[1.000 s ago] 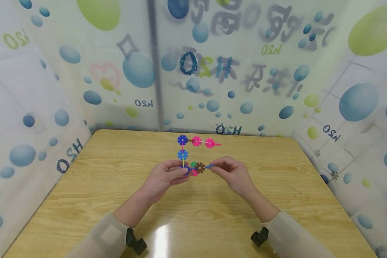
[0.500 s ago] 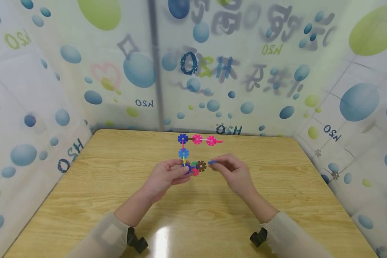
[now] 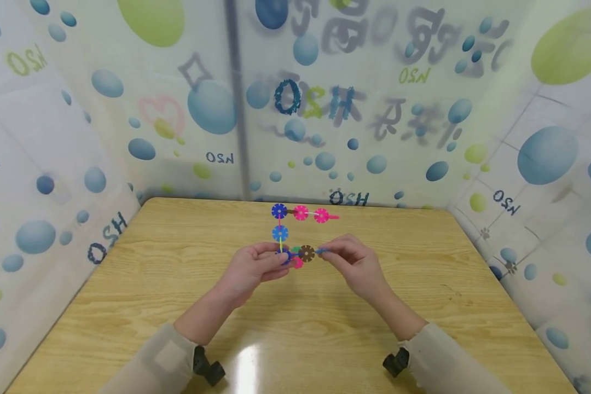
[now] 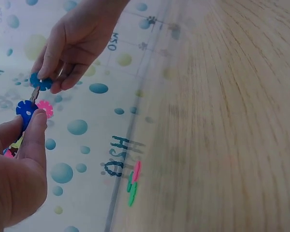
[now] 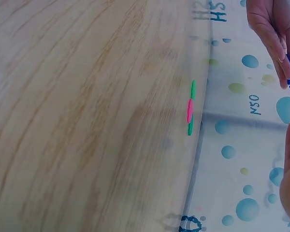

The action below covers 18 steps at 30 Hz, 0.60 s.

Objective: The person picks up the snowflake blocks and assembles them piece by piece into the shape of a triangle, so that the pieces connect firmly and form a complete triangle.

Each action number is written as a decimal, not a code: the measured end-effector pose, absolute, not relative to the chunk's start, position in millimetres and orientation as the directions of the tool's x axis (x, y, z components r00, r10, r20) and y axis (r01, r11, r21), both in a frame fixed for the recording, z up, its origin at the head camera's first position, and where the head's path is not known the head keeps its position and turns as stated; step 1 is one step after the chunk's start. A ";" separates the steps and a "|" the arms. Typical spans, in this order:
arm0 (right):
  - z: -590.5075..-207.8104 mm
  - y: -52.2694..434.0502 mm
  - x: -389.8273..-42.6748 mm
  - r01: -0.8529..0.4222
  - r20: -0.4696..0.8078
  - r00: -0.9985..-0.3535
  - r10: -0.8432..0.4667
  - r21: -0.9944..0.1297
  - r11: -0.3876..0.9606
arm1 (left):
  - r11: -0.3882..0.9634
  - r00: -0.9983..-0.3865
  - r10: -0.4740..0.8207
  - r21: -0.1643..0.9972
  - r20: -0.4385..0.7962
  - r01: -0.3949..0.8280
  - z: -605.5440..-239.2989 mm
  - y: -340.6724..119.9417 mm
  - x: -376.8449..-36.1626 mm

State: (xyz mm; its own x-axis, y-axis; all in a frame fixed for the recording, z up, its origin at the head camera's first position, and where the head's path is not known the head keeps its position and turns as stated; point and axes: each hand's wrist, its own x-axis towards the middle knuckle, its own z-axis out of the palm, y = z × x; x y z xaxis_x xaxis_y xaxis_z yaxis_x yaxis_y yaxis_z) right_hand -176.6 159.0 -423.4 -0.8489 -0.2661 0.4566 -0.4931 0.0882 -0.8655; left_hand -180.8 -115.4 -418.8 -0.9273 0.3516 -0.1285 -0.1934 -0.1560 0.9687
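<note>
A toy frame of gear-shaped discs on thin sticks (image 3: 279,233) is held above the wooden table (image 3: 295,328). It carries blue discs (image 3: 278,211), pink discs (image 3: 301,212) and a brown disc (image 3: 306,253). My left hand (image 3: 282,261) grips the frame's lower corner, thumb and fingers curled round a blue disc (image 4: 25,108). My right hand (image 3: 327,253) pinches a small blue piece (image 3: 323,251) right beside the brown disc. The left wrist view shows the right hand (image 4: 43,79) pinching a blue disc (image 4: 41,82). Whether the piece is joined to the frame I cannot tell.
Walls of bubble-printed sheet (image 3: 295,109) enclose the table on three sides. Loose green and pink pieces (image 5: 190,108) lie at the table's far edge against the wall, and the left wrist view shows those pieces (image 4: 134,181) too. Black wrist mounts (image 3: 207,369) sit near the front edge.
My right hand drew the blue piece slightly up and away from the brown disc, then brought it back beside it. The left hand and the frame barely moved.
</note>
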 end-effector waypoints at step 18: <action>-424.4 155.0 -177.5 -0.560 0.509 -0.817 -0.272 -0.814 0.157 | -0.142 -0.922 0.366 0.972 -0.126 -0.189 -418.9 -116.9 -181.3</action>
